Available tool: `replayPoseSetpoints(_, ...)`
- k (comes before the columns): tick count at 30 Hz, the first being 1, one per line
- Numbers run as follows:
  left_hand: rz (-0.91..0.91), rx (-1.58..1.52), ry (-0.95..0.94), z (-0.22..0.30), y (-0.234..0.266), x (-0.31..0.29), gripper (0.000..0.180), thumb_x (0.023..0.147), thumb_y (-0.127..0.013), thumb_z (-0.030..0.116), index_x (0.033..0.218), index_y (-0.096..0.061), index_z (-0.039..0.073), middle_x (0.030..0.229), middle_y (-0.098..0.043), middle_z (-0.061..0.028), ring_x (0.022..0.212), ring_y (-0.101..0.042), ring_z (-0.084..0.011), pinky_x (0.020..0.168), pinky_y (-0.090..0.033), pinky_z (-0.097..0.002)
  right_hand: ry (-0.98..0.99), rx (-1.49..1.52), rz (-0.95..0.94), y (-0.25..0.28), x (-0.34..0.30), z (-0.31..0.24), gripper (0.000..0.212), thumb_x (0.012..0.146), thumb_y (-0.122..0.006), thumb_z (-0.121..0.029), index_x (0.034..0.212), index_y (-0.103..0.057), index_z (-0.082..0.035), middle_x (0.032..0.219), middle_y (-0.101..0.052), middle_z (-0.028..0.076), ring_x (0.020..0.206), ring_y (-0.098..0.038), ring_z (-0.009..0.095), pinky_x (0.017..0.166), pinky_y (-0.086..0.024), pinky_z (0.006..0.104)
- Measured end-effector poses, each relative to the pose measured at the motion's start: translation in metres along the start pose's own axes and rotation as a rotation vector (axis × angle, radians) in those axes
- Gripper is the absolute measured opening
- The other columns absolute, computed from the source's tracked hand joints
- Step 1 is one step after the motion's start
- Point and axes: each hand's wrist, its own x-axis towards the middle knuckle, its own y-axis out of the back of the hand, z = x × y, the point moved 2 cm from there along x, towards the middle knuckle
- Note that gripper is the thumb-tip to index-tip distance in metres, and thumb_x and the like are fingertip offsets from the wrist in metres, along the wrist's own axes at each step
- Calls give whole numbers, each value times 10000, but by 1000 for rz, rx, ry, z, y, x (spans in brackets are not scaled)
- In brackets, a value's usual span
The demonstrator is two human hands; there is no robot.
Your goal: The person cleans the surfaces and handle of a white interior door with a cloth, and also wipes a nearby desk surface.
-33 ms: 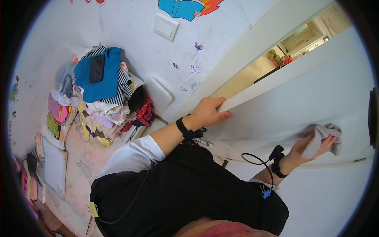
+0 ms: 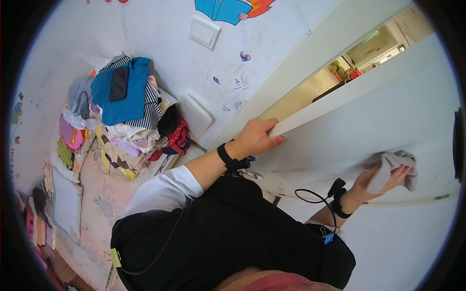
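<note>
A white door (image 2: pixel 320 155) stands partly open on the right. My left hand (image 2: pixel 258 138) grips its edge, the thumb on the near face and some fingers hidden behind. Against the door's flat face, my right hand (image 2: pixel 373 183) presses a crumpled grey cloth (image 2: pixel 395 167). Fingers wrap over the cloth, and folds of it stick out past them. Black bands with cables circle both my wrists.
A bed (image 2: pixel 104 203) on the left bears a tall pile of clothes (image 2: pixel 121 114) with a dark phone (image 2: pixel 119 83) on top. A light switch (image 2: pixel 204 32) sits on the marked white wall. Through the door gap another room (image 2: pixel 320 92) shows.
My right hand and the grey cloth have shifted slightly left along the door's face. My left hand stays in place on the door edge.
</note>
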Motion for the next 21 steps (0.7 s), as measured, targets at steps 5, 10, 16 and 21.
replayPoseSetpoints(5,-26,-25,37,-3,0,4,592,826,-638,621,948,-649,42,703,-600,-176,626,-582,-363,588,-469,-383,52,40,-108,-12,-34,-24,485,977,-542,-136,1384,-410,94,1452,-419,301,1349,-403,480,1103,-295,612)
replayPoseSetpoints(10,-49,7,36,-10,-2,5,614,829,-629,646,929,-632,40,707,-586,-175,633,-579,-361,590,-467,-376,27,13,-272,-14,-10,6,565,973,-498,-249,1415,-372,81,1495,-362,279,1393,-311,483,1147,-188,612)
replayPoseSetpoints(16,-60,-7,13,-4,2,12,586,832,-642,624,874,-615,39,700,-588,-174,641,-602,-359,579,-463,-395,73,43,-253,-11,24,-6,627,974,-553,-225,1463,-308,81,1528,-307,291,1430,-254,469,1180,-147,572)
replayPoseSetpoints(21,-23,-55,62,-5,3,23,537,821,-673,588,830,-624,53,666,-597,-148,632,-588,-354,585,-457,-393,162,-12,-192,-21,25,-13,556,975,-559,-144,1420,-355,121,1477,-369,316,1381,-341,480,1157,-226,556)
